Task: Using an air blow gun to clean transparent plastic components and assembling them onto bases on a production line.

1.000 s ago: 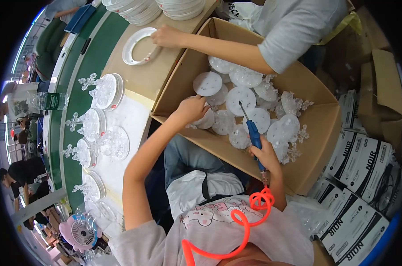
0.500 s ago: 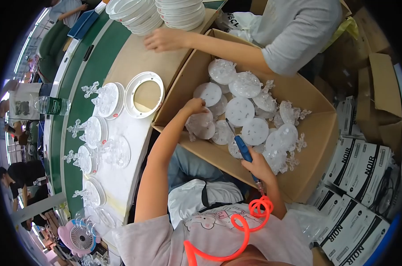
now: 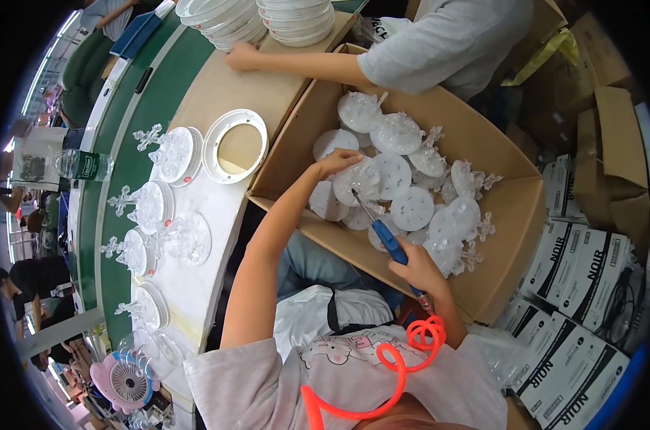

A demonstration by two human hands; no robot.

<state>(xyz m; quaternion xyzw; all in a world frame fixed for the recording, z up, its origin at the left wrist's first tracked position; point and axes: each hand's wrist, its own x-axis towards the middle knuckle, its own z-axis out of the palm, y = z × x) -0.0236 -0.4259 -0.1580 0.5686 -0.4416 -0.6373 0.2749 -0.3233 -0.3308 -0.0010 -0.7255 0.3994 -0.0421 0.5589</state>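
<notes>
My left hand (image 3: 333, 163) reaches into the big cardboard box (image 3: 497, 150) and touches a clear plastic disc part (image 3: 359, 180) on top of the pile. My right hand (image 3: 418, 271) grips a blue-handled screwdriver (image 3: 384, 236) whose metal tip points up-left toward that same disc. An orange coiled hose (image 3: 404, 355) runs from the tool down across my chest. The box holds several clear round parts with snowflake-shaped stems (image 3: 440, 179).
Another person's arm (image 3: 311, 64) in a grey sleeve (image 3: 440, 43) lies along the box's far edge. A white ring (image 3: 235, 145) and several clear assemblies (image 3: 169, 154) lie on the white bench beside a green conveyor (image 3: 135, 122). Stacked white rings (image 3: 268, 18) stand behind; printed cartons (image 3: 576, 279) to the right.
The view has shifted so the box and bench sit lower in the picture. My left hand stays on the discs; the other person's hand has left the white ring and moved away along the bench.
</notes>
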